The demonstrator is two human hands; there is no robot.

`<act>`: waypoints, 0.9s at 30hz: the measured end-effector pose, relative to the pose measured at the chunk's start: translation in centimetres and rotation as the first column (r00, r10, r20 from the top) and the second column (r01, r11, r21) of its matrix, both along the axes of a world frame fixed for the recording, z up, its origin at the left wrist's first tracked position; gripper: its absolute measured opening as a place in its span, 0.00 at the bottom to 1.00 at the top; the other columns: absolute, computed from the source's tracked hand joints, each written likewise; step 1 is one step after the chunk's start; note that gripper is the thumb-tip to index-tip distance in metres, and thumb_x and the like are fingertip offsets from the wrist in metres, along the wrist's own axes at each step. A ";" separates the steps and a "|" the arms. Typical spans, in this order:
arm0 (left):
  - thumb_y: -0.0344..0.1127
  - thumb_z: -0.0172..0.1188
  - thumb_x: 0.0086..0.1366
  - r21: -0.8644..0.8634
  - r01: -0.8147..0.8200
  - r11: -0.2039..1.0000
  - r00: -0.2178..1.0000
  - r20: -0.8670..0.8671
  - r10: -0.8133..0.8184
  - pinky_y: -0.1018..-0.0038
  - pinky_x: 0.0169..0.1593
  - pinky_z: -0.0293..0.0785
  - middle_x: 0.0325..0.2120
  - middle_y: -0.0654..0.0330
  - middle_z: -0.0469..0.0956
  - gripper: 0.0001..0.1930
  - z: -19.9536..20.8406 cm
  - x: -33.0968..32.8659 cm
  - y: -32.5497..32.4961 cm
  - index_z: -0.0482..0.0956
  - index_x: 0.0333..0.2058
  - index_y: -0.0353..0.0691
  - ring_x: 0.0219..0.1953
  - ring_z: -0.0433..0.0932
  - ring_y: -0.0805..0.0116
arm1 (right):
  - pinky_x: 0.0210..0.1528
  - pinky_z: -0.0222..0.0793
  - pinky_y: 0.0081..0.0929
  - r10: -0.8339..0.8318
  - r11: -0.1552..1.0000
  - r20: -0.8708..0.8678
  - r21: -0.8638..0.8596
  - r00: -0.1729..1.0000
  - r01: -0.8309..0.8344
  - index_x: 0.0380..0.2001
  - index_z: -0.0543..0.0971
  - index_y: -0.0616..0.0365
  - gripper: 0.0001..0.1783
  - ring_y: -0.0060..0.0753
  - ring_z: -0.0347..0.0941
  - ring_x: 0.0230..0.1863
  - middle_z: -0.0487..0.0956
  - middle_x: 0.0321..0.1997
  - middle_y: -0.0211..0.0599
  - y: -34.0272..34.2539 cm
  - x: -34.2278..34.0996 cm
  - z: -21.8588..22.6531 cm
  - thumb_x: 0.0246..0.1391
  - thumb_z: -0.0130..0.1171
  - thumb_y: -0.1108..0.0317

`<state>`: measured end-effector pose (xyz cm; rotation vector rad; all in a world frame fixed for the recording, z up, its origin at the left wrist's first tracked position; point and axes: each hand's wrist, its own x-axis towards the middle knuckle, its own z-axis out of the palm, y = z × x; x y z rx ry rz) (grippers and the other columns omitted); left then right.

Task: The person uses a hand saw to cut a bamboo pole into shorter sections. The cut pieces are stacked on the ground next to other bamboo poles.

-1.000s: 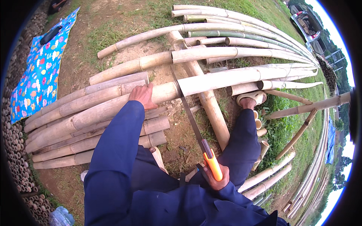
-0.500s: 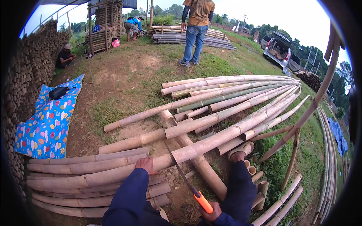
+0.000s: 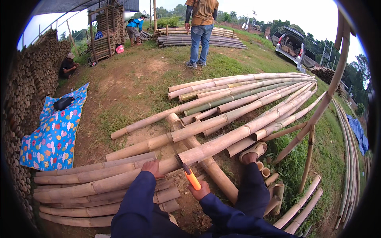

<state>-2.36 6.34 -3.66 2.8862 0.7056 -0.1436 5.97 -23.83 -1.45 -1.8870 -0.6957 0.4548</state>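
Sawing seems in hand: right hand (image 3: 199, 190) clenched on the saw (image 3: 193, 180) at the pale bamboo pole (image 3: 224, 141) atop the crosspiece (image 3: 220, 179), left hand (image 3: 153, 168) (whether its fingers grip, I cannot tell) on the darker length (image 3: 122, 180) leftward, the next stroke likely needing steady bracing.

Wears navy slvs (image 3: 137, 202), dk trousers (image 3: 253, 184), beige clog (image 3: 260, 148).
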 end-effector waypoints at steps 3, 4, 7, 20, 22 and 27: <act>0.61 0.79 0.43 -0.021 -0.023 1.000 0.999 -0.034 0.022 0.54 0.58 0.79 0.47 0.41 0.83 0.46 0.6 0.2 -0.2 0.76 0.53 0.32 0.50 0.83 0.42 | 0.39 0.77 0.45 -0.006 1.000 0.032 0.029 0.999 0.005 0.33 0.84 0.61 0.15 0.56 0.84 0.33 0.84 0.27 0.51 0.0 0.0 -0.8 0.54 0.73 0.59; 0.61 0.79 0.43 -0.018 -0.021 1.000 0.999 -0.026 0.020 0.54 0.58 0.79 0.47 0.41 0.83 0.46 0.8 0.3 -0.3 0.76 0.53 0.32 0.50 0.83 0.42 | 0.39 0.77 0.46 -0.013 0.999 0.034 0.030 0.999 0.012 0.34 0.84 0.61 0.15 0.57 0.84 0.33 0.84 0.28 0.52 0.0 0.0 -1.1 0.54 0.73 0.59; 0.61 0.79 0.44 -0.009 -0.021 1.000 1.000 -0.016 0.020 0.54 0.58 0.78 0.48 0.41 0.83 0.47 0.9 0.1 -0.6 0.75 0.54 0.32 0.50 0.83 0.41 | 0.38 0.76 0.43 -0.023 0.999 0.028 0.043 0.999 0.022 0.33 0.84 0.62 0.15 0.50 0.82 0.32 0.83 0.27 0.50 0.1 -0.5 -1.3 0.55 0.73 0.59; 0.62 0.78 0.43 -0.001 -0.030 1.000 0.999 -0.028 0.030 0.54 0.58 0.79 0.49 0.42 0.83 0.46 0.5 0.2 -0.5 0.75 0.54 0.33 0.50 0.83 0.42 | 0.38 0.76 0.47 0.008 1.000 -0.001 0.030 1.000 -0.008 0.34 0.83 0.63 0.16 0.60 0.83 0.33 0.83 0.29 0.57 -0.3 -0.5 -0.3 0.56 0.71 0.59; 0.62 0.78 0.43 -0.002 -0.032 0.999 0.999 -0.029 0.032 0.54 0.58 0.79 0.49 0.42 0.82 0.46 0.5 0.1 -0.5 0.75 0.54 0.33 0.50 0.83 0.42 | 0.38 0.76 0.46 0.008 1.000 -0.010 0.023 1.000 -0.008 0.34 0.84 0.63 0.16 0.59 0.83 0.33 0.83 0.29 0.56 -0.2 -0.5 -0.4 0.56 0.71 0.59; 0.63 0.78 0.43 -0.001 -0.026 1.000 0.999 -0.031 0.026 0.54 0.57 0.79 0.49 0.42 0.82 0.47 0.4 0.2 -0.4 0.75 0.54 0.33 0.50 0.83 0.41 | 0.38 0.76 0.46 0.006 1.000 -0.024 0.024 1.000 -0.005 0.33 0.83 0.63 0.16 0.58 0.83 0.32 0.83 0.28 0.55 -0.2 -0.6 -0.6 0.56 0.71 0.59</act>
